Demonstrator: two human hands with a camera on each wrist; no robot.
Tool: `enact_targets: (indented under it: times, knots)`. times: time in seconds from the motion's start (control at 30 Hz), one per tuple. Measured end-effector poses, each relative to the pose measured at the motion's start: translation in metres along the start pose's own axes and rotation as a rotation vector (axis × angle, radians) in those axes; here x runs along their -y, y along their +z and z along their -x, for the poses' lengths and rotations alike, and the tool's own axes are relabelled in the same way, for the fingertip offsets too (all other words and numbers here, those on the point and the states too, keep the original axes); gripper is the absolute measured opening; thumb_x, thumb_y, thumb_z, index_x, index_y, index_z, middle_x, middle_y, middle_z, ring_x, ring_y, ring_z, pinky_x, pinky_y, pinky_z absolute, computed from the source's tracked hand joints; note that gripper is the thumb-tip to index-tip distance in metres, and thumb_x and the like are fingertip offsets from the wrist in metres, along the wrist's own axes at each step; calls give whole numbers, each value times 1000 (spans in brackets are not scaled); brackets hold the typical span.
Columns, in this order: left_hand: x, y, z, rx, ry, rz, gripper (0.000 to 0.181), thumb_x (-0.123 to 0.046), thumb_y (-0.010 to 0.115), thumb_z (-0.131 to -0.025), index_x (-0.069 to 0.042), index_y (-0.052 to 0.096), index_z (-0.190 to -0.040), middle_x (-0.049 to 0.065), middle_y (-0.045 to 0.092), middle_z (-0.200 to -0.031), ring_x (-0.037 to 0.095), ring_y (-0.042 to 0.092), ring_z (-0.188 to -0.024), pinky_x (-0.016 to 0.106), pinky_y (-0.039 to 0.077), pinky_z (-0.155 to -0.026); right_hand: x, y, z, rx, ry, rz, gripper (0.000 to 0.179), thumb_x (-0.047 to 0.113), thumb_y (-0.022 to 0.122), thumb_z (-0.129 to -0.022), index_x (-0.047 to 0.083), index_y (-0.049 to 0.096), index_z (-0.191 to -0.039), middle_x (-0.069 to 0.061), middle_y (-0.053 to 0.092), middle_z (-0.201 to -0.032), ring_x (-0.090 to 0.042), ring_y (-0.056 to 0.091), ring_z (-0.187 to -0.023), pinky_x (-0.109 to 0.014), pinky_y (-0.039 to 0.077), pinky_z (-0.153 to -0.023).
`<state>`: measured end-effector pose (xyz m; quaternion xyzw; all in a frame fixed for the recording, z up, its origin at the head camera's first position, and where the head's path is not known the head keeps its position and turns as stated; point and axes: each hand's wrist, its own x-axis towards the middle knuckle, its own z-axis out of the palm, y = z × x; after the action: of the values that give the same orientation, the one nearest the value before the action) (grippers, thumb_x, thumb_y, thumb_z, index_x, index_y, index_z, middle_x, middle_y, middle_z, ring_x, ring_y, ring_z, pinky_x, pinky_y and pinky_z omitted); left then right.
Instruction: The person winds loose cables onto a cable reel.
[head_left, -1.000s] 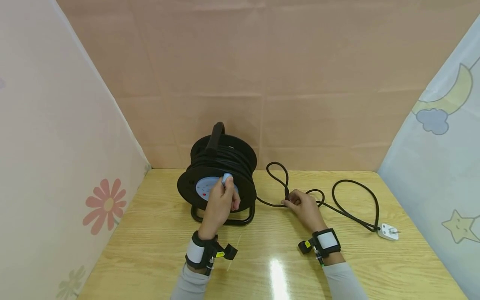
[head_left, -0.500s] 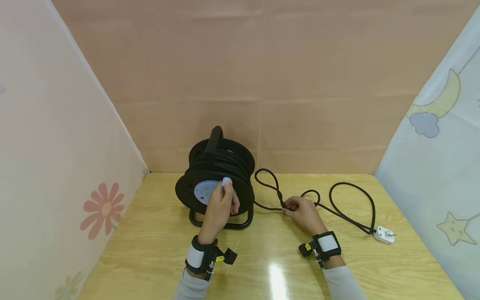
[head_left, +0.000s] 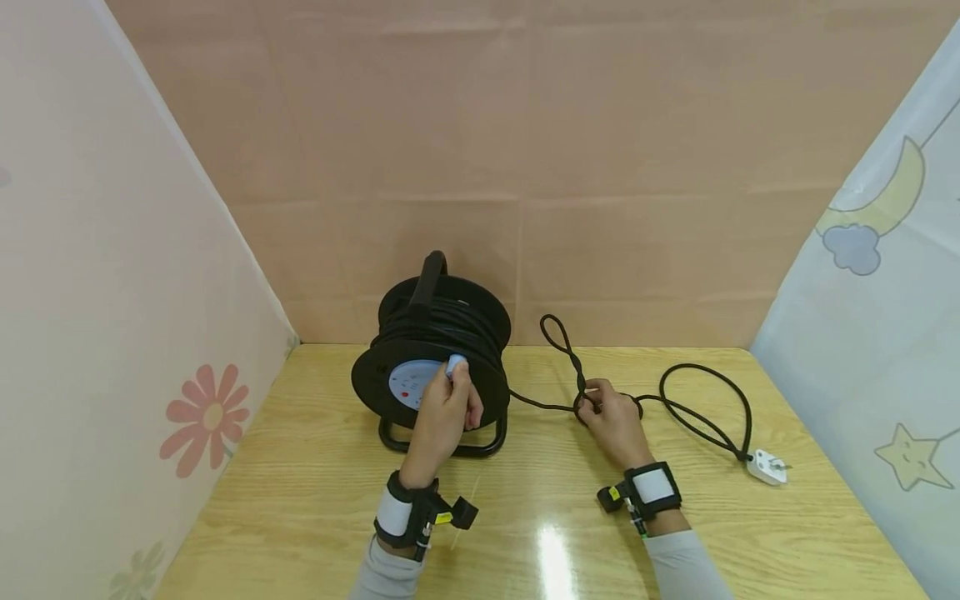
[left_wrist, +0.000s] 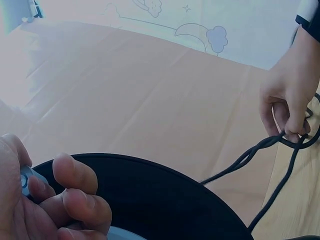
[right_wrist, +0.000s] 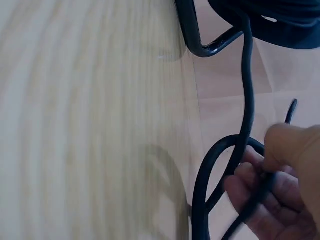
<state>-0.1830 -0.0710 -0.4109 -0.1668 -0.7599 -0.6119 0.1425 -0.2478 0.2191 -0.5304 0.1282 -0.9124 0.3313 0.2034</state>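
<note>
A black cable reel (head_left: 431, 350) with a pale blue socket face stands on the table. My left hand (head_left: 442, 410) pinches the light blue crank knob (head_left: 454, 364) on its front; in the left wrist view the thumb and fingers curl round this knob (left_wrist: 30, 181). From the reel's right side runs a black cable (head_left: 540, 406). My right hand (head_left: 617, 423) holds the cable between thumb and fingers where it twists, and a narrow loop stands up beyond the fingertips. Close up in the right wrist view, strands of the cable (right_wrist: 247, 85) pass beside and between the fingers.
A white plug (head_left: 768, 467) lies at the table's right, with a wide loop of cable beside it. Behind the wooden table (head_left: 315, 483) rises a tan backdrop (head_left: 637, 275). Patterned sheets flank both sides.
The twisted cable loop swung left toward the reel, then back right and upright. My right hand shifted slightly right with the cable. My left hand stays on the knob.
</note>
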Motion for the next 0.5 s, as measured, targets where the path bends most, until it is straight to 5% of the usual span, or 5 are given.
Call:
enact_targets:
  times: [0.27, 0.5]
  knots:
    - [0, 0, 1, 11, -25, 1, 47, -39, 29, -107, -4, 49, -83, 9, 53, -54, 21, 45, -45, 27, 39, -44, -5, -10, 2, 109, 55, -199, 33, 9, 57, -97, 1, 52, -128, -10, 71, -99, -21, 68, -86, -42, 56, -73]
    - [-26, -2, 4, 28, -39, -2, 40, -23, 30, -109, 2, 48, -82, 19, 53, -56, 36, 45, -49, 25, 38, -45, -7, -9, -1, 105, 40, -111, 33, 20, 48, -103, 2, 54, -131, -5, 71, -98, -21, 66, -89, -44, 54, -74]
